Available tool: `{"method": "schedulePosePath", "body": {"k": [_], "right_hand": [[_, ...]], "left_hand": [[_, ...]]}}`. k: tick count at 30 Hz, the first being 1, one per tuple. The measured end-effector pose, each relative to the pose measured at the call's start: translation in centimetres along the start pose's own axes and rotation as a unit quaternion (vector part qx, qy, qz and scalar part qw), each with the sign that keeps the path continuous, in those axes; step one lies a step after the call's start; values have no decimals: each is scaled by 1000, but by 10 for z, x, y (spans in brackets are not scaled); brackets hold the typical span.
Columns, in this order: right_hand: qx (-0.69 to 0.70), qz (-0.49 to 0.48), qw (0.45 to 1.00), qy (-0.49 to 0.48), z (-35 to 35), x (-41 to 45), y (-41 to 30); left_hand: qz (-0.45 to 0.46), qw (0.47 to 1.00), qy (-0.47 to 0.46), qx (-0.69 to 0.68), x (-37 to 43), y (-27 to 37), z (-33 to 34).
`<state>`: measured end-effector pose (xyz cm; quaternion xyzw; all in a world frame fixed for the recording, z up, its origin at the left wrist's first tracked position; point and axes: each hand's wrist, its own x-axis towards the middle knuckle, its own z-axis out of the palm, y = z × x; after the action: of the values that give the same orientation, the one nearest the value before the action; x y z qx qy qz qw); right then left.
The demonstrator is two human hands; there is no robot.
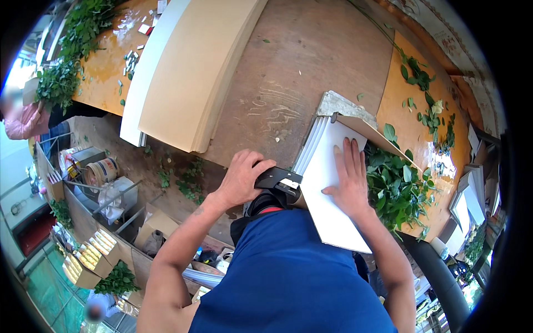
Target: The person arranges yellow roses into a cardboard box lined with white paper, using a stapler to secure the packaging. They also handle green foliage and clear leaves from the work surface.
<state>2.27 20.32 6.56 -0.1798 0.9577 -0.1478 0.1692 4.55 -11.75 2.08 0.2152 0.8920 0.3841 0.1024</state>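
Observation:
My left hand (245, 175) grips a black stapler (279, 180), whose jaw end is at the left edge of a white board (325, 208). Spread flat on that board, the fingers of my right hand (352, 175) point away from me. The board slants over the table's near edge towards my body. Beside its upper left side show several parallel white folds or sheet edges (311, 143). A brown cardboard flap (374, 135) stands along its upper right, with a small dark clip-like piece (334, 117) at the corner. A grey, worn slab (341, 104) lies under the far end.
A tall stack of brown cardboard sheets (195, 75) lies left on the wooden table (291, 75), beside white sheets (135, 125). Leafy green stems (395, 187) are heaped at the right. Buckets (101, 171) and metal rails stand lower left. One person (27, 120) is far left, another (98, 306) lower left.

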Motion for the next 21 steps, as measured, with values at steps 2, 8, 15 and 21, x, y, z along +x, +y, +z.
{"method": "schedulePosePath", "body": {"k": [2, 8, 15, 21], "right_hand": [[-1, 2, 1000, -4, 0, 0, 0], [7, -9, 1000, 5, 0, -2, 3], [15, -9, 1000, 7, 1, -1, 3], [48, -27, 998, 15, 1, -5, 13]], "left_hand": [[23, 999, 20, 40, 1, 5, 4], [46, 993, 26, 107, 9, 4, 13], [34, 989, -15, 145, 20, 10, 14], [42, 979, -100, 171, 22, 3, 11]]}}
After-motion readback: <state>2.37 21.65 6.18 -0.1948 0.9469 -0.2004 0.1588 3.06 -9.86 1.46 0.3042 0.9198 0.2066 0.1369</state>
